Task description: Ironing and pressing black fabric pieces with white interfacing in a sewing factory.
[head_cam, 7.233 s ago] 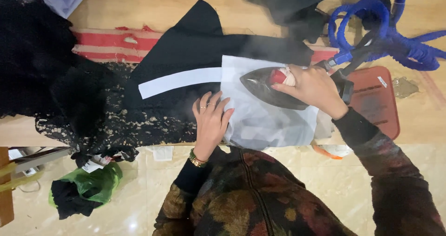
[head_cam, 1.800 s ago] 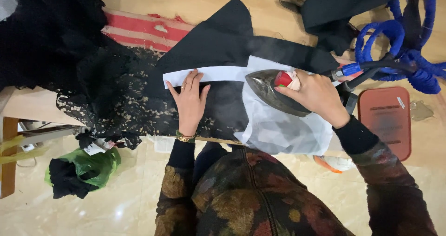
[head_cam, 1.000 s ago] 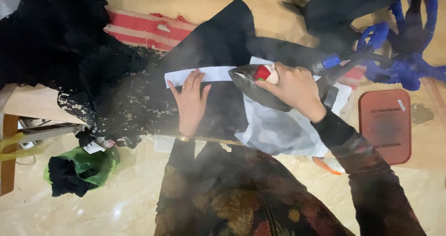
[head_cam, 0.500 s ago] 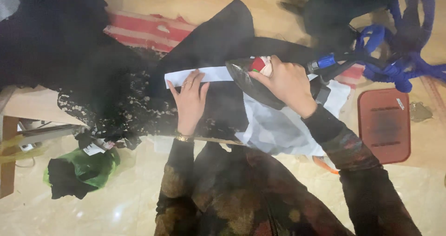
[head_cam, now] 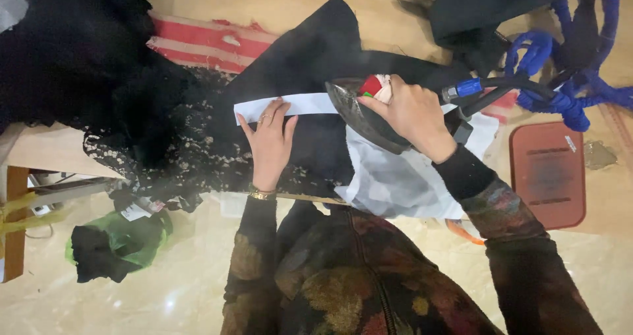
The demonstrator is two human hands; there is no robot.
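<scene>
My right hand [head_cam: 410, 114] grips the handle of a dark steam iron [head_cam: 359, 114], whose tip points left onto a white strip [head_cam: 300, 104]. The strip lies across black fabric [head_cam: 316, 58] on the table. My left hand [head_cam: 267, 140] lies flat with fingers spread on the left part of the strip, holding it down. A white sheet [head_cam: 395, 180] is spread under and below the iron. Black lace [head_cam: 178, 157] lies to the left of my left hand.
A brown iron rest pad [head_cam: 548, 173] sits at the right. Blue coiled hose and cable [head_cam: 560, 91] run from the iron to the upper right. A red striped cloth [head_cam: 204, 41] lies under the fabric. A green bag [head_cam: 125, 243] sits on the floor at lower left.
The iron has slid left along the white strip, from the sheet's area toward my left hand. My left hand moved earlier from the sheet onto the strip and now stays there.
</scene>
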